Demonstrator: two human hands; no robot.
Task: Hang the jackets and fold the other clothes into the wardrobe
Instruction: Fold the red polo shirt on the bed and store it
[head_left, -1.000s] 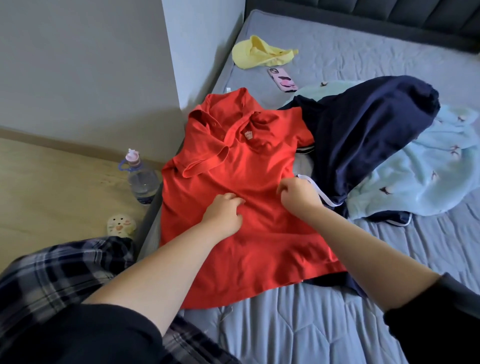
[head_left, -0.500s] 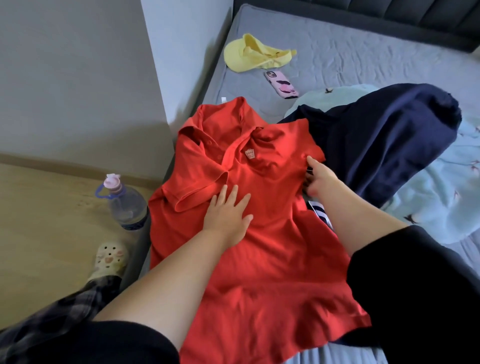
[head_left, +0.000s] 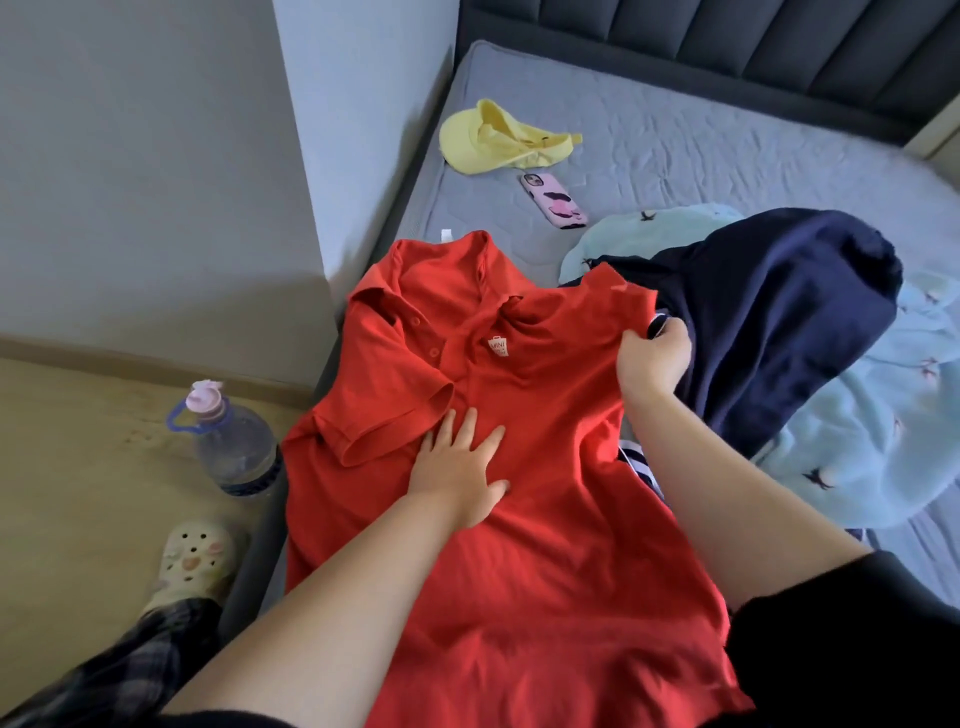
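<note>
I see the red polo shirt (head_left: 519, 467) lying collar-away along the bed (head_left: 727, 156). My left hand (head_left: 457, 478) presses it flat, fingers straight; my right hand (head_left: 652, 358) pinches the right sleeve (nearest, I'd fold it inward).

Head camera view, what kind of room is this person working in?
Most likely a bedroom. A grey quilted mattress with a dark padded headboard fills the view, clothes such as a red polo shirt lie spread on it, and a wooden floor runs beside the bed.
</note>
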